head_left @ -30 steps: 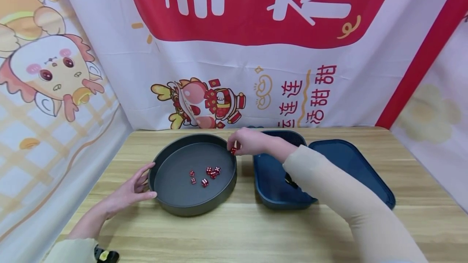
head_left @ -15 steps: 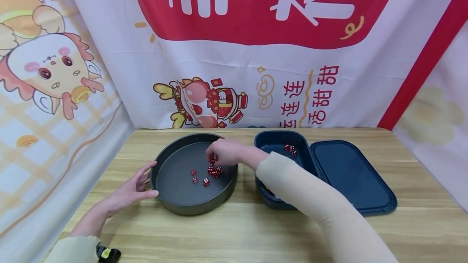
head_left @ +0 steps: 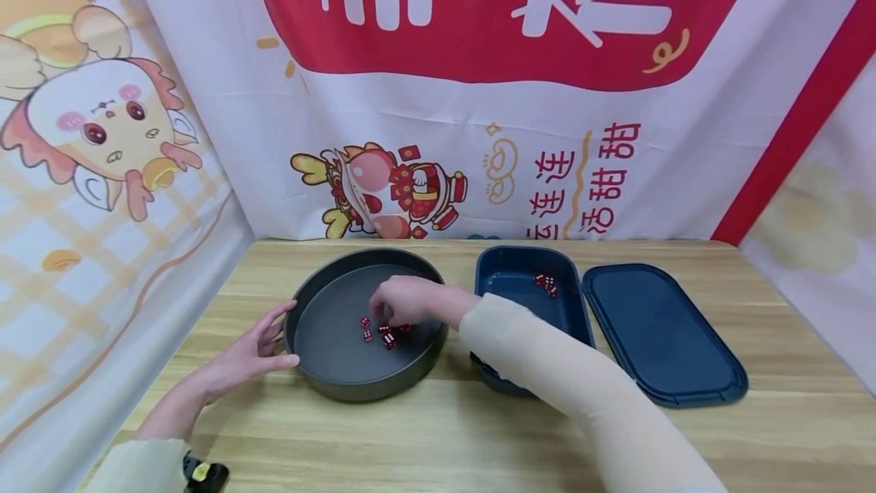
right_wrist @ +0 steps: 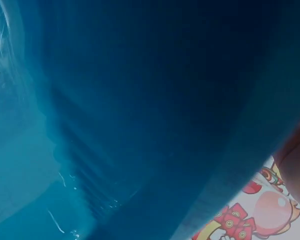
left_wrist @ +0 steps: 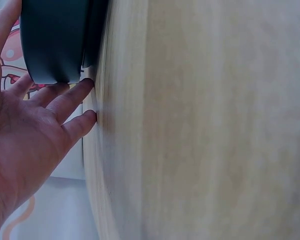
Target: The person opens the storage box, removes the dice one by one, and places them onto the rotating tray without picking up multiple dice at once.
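Most of the small red dice (head_left: 385, 336) already lie in the round dark-grey metal pan (head_left: 328, 383) — where the right hand (head_left: 400, 301) hovers, its grip unclear — and a few remain in the dark-blue plastic box (head_left: 503, 284), while the left hand (head_left: 246, 352) rests open-fingered against the pan's wall.

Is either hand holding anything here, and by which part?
The left hand rests with straight fingers against the round tray's outer wall, gripping nothing. The right hand is down over the dice; whether it pinches one cannot be told.

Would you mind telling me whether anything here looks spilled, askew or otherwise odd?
Nothing stands out. The dice lie inside the round tray, a few more in the blue box, whose lid lies flat beside it.
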The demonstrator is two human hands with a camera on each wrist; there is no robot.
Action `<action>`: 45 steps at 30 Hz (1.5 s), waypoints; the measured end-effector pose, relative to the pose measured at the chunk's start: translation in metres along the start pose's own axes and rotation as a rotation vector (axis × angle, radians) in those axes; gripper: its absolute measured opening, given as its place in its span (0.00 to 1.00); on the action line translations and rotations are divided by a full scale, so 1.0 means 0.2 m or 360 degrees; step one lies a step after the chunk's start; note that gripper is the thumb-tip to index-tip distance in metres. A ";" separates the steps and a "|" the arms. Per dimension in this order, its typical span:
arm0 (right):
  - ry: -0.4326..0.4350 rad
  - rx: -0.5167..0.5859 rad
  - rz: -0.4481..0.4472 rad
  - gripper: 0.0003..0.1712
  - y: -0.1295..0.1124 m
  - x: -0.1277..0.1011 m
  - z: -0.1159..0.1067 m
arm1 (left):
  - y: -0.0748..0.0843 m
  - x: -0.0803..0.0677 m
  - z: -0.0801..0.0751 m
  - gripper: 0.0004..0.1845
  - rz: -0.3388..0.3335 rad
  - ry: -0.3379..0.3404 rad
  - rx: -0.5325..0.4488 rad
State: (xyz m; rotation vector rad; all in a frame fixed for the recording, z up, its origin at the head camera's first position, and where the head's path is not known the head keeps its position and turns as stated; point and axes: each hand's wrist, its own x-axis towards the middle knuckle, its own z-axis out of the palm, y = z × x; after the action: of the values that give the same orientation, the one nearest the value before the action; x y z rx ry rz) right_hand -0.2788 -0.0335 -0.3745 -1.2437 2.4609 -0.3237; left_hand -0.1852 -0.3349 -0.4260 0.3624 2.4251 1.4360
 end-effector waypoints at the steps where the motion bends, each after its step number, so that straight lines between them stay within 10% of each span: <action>1: 0.0001 -0.0011 0.0002 0.11 0.00 0.00 0.00 | 0.00 0.00 0.00 0.50 0.0000 -0.0001 -0.0001; 24: 0.0157 0.0113 -0.0044 0.11 0.16 -0.34 -0.24 | 0.01 0.00 0.00 0.49 -0.0011 0.0009 0.0024; 45: 0.0273 0.0107 0.0150 0.13 0.48 -0.80 -0.20 | 0.01 0.00 0.01 0.49 -0.0013 0.0007 0.0016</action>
State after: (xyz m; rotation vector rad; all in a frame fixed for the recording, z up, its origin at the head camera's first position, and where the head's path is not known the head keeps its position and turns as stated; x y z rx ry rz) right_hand -0.2770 0.1537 -0.3388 -1.1097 2.6192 -0.5022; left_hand -0.1843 -0.3323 -0.4257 0.3513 2.4355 1.4232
